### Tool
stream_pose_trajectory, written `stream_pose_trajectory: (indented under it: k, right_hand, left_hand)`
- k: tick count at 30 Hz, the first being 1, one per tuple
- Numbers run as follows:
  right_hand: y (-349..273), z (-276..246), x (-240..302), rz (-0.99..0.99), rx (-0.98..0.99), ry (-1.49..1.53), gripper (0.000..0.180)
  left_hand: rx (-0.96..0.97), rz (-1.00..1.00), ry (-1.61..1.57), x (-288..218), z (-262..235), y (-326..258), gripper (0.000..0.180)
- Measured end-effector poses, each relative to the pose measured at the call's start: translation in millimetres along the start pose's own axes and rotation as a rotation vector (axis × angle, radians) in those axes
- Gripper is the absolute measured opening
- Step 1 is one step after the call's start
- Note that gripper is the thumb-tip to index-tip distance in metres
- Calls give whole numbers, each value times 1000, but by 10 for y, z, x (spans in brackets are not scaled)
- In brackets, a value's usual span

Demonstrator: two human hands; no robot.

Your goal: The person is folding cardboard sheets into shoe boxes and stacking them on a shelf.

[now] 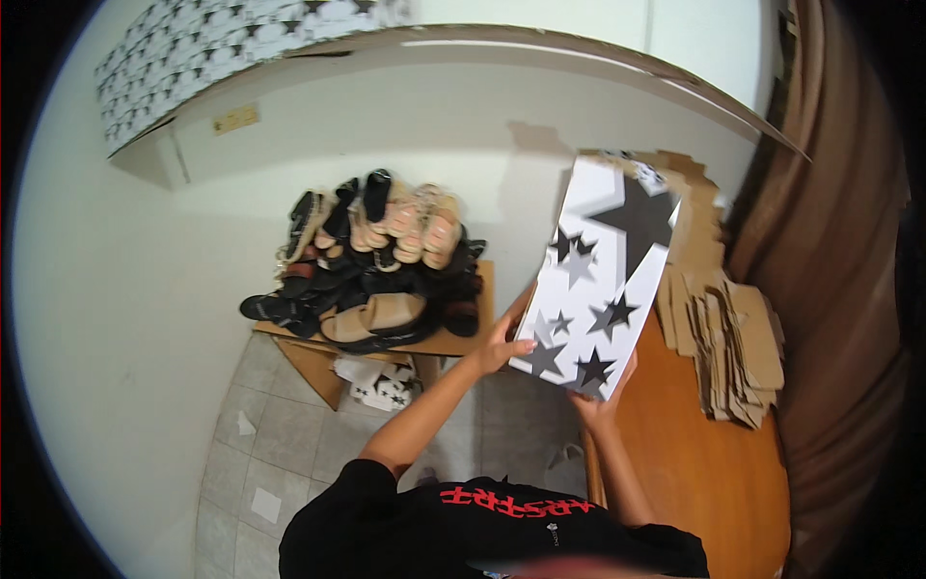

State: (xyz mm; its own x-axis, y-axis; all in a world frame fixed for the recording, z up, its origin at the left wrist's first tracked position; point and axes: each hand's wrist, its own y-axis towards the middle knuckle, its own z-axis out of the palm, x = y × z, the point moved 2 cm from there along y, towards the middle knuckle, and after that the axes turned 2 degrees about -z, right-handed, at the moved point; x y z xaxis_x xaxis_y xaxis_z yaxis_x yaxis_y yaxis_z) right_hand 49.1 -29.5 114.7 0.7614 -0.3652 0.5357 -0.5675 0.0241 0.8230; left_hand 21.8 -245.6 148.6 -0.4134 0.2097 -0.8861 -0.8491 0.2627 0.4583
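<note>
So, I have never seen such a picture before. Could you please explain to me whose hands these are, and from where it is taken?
No machine is here: these are a person's two bare hands. The single picture comes from a wide fisheye camera on that person's head, looking down, so straight edges bend near the rim. The left hand and right hand hold a white star-patterned carton. On the right, brown cardboard pieces lie on an orange-brown table. On the left, a pile of footwear rests on a smaller wooden surface.
</note>
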Motion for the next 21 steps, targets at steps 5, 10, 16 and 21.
stream_pose_trajectory:
  k: [5, 10, 16, 21]
  right_hand:
    - [1090, 473, -3, -384, -90, 4, 87]
    - [2274, 1375, 1244, -665, -180, 221, 81]
    - [3311, 1856, 2141, -968, -269, 158, 84]
    - [4255, 1941, 2719, -990, -254, 202, 75]
  left_hand:
    - [-22, 345, 238, -1340, -315, 218, 119]
    - [-66, 525, 777, -2417, -1327, 474, 120]
    - [-347, 1001, 1252, -3473, -2168, 1043, 79]
    - [-544, 854, 969, -4303, -2310, 1360, 48]
